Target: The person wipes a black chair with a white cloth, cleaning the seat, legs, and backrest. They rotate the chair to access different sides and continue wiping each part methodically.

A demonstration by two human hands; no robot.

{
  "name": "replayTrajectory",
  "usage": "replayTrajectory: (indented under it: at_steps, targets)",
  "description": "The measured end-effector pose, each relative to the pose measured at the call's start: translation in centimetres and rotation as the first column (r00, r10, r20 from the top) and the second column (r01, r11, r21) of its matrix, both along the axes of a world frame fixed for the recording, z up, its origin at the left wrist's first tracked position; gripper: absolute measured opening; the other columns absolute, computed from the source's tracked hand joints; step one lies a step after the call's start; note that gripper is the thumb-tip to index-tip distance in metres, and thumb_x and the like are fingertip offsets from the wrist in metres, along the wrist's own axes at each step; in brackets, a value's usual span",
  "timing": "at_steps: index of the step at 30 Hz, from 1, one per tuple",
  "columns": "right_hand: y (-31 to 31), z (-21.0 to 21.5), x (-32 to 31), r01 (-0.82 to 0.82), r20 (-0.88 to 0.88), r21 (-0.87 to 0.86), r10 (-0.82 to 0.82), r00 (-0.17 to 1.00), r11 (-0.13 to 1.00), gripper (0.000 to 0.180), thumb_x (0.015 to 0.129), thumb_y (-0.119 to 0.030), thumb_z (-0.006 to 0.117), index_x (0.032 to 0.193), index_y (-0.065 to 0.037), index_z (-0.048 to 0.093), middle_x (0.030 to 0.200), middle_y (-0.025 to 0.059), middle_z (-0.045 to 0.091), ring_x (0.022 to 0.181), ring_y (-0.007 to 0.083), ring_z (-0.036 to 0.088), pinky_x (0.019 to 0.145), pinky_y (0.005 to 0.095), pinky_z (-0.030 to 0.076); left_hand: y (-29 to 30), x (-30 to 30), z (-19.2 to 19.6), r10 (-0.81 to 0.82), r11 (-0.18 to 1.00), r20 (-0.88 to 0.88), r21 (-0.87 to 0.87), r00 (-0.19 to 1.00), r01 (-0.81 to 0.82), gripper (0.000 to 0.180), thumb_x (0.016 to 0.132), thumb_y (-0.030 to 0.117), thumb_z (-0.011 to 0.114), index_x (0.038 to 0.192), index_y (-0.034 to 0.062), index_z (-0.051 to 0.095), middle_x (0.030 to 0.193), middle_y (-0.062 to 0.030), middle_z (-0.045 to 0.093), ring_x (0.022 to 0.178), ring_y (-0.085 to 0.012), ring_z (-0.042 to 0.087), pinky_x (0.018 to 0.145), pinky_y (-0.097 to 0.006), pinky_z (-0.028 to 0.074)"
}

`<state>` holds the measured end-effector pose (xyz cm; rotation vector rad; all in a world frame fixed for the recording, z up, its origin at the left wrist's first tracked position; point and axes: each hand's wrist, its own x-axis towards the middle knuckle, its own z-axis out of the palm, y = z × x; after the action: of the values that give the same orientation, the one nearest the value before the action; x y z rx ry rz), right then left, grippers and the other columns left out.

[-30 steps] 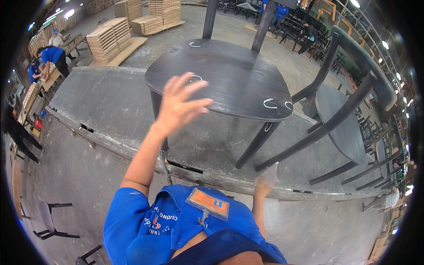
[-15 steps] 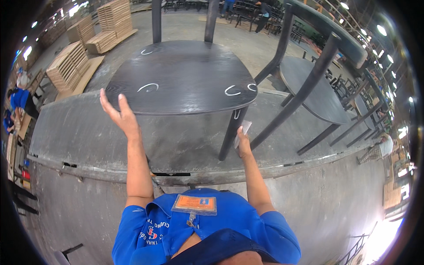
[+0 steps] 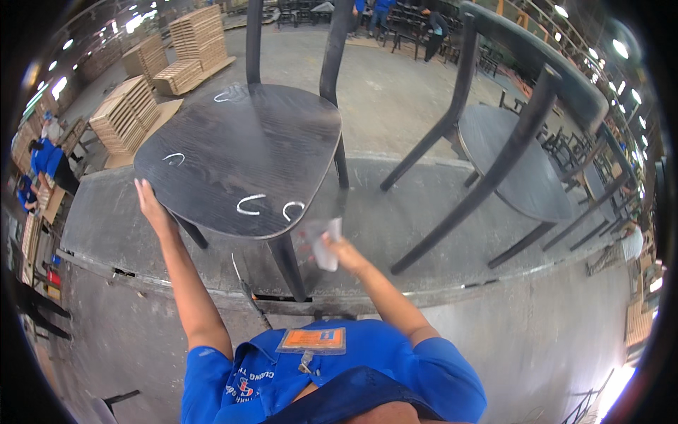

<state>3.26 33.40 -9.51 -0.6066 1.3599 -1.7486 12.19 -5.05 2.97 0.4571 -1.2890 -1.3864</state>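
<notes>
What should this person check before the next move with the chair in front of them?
1. Left hand at the near chair: ok, it appears to touch the seat's edge.
2. Right hand holding the pale sheet: ok, though blurred.
3. Seat free of white marks: not ok, four curved ones show.
4. All four legs planted on the grey platform: cannot tell, one is hidden.
5. Clear of the second chair: ok, there is a gap between them.

Grey floor (image 3: 494, 353) spreads wide — pale wooden stacks (image 3: 123, 120) stand toward the upper left, dark chairs (image 3: 404, 34) crowd the far side — and bright lamps (image 3: 620, 49) shine overhead.
</notes>
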Motion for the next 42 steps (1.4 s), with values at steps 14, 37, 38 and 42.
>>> replayTrajectory:
  at_steps: [14, 37, 38, 42]
  targets:
    - [-9.0, 0.5, -34.3, 0.430, 0.199, -0.324, -0.384, 0.902, 0.842, 0.061, 0.098, -0.058, 0.028, 0.133, -0.012, 0.047, 0.133, 0.0106, 0.054, 0.126, 0.0261, 0.047, 0.103, 0.0472, 0.034, 26.1, 3.8, -15.5, 0.052, 0.966, 0.346, -0.254, 0.937, 0.041, 0.069, 0.083, 0.011, 0.065, 0.139, -0.0065, 0.029, 0.124, -0.0218, 0.051, 0.108, -0.0260, 0.057, 0.092, -0.032, 0.043]
    - [7.8, 2.1, -8.1, 0.678, -0.035, 0.043, -0.677, 0.735, 0.733, 0.069, 0.098, -0.059, 0.032, 0.128, -0.001, 0.050, 0.113, 0.0100, 0.063, 0.104, 0.0207, 0.057, 0.095, 0.0341, 0.041, 8.2, 3.8, -3.7, 0.163, 0.985, 0.471, -0.122, 0.867, -0.119, 0.031, 0.073, 0.013, 0.076, 0.098, -0.0027, 0.065, 0.072, -0.0034, 0.062, 0.056, -0.0096, 0.055, 0.053, -0.025, 0.044]
    - [8.0, 1.9, -6.8, 0.684, -0.026, 0.031, -0.684, 0.729, 0.729, 0.069, 0.098, -0.059, 0.032, 0.129, -0.001, 0.050, 0.115, 0.0098, 0.061, 0.105, 0.0206, 0.056, 0.095, 0.0343, 0.040, 6.8, 2.9, -4.4, 0.143, 0.986, 0.489, -0.141, 0.860, -0.084, 0.032, 0.073, 0.014, 0.076, 0.098, -0.0033, 0.065, 0.075, -0.0042, 0.063, 0.059, -0.0105, 0.056, 0.056, -0.026, 0.045]
    - [7.0, 0.4, -3.0, 0.652, 0.010, 0.092, -0.656, 0.755, 0.752, 0.083, 0.093, -0.066, 0.038, 0.137, 0.005, 0.039, 0.134, 0.0126, 0.046, 0.122, 0.0211, 0.043, 0.104, 0.0350, 0.031, -0.1, -1.4, -8.6, 0.192, 0.961, 0.474, -0.270, 0.860, -0.066, 0.034, 0.075, 0.017, 0.075, 0.101, -0.0023, 0.065, 0.076, -0.0032, 0.062, 0.067, -0.0115, 0.058, 0.063, -0.027, 0.046]
